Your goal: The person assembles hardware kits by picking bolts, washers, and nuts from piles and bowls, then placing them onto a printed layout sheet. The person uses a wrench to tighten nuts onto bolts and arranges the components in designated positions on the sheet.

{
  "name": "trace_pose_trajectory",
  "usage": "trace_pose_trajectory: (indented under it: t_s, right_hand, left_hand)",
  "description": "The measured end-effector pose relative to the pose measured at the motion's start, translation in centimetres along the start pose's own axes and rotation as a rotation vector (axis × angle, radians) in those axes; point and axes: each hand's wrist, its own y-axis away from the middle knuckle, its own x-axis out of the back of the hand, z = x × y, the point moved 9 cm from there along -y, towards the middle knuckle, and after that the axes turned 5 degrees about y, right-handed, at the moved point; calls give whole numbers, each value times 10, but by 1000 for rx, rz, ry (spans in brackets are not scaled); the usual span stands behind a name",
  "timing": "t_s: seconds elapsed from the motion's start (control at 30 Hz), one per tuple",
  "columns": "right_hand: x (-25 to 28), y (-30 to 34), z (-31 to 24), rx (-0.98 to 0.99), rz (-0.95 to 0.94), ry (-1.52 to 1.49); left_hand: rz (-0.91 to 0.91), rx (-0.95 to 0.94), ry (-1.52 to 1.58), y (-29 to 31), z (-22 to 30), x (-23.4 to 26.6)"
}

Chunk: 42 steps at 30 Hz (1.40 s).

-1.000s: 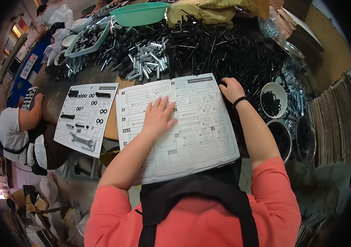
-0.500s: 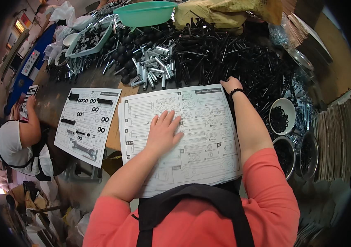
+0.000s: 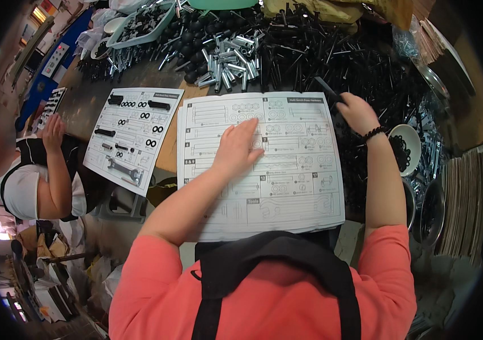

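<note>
A stack of printed hardware sheets [image 3: 286,218], with outline drawings of bolts, nuts and tools, lies in front of me. My left hand [image 3: 235,146] rests flat on the top sheet, fingers stretched out. Past the stack's far right corner, my right hand [image 3: 359,115] is closed round one end of a long, flat black strip [image 3: 325,86]. Its other end points up and left over the heap of black bolts [image 3: 298,59]. What kind of piece it is I cannot make out. A pile of silver metal sleeves [image 3: 231,59] lies beyond the stack.
At left lies another sheet [image 3: 97,153] carrying black parts and a wrench [image 3: 125,171]. A co-worker [image 3: 43,184] sits beyond it. On the right are a white bowl [image 3: 417,148] of black rings, metal bowls [image 3: 433,212] and stacked cardboard [image 3: 462,198]. A pale green tray [image 3: 145,28] stands far left.
My right hand has moved right and nearer, and the black strip now shows in it. My left hand stays on the sheets. The whole view has shifted.
</note>
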Motion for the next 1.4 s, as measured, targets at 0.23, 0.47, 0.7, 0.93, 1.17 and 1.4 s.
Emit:
trace_pose_trajectory:
  t_s: [0.23,0.47,0.7,0.93,1.17,1.4]
  right_hand:
    - [-55,74,-142,490,-368,-13]
    - [-104,49,-159,253,-449,-100]
    - [-139,79,-243,722,-239,-128]
    - [-128,61,-171,258,-230,-233]
    - [-135,83,-179,193,-512,-423]
    - [-130,89,-184,403,-349,-235]
  left_hand:
    - [-55,-48,270,11,20,44]
    - [50,115,-14,70,-38,103]
    - [131,254,30,105,-61,93]
    - [-13,116,-103,92,-49,82]
    - [-34,102,-120,87,-49,78]
    - [-63,99,-126,86,-45,76]
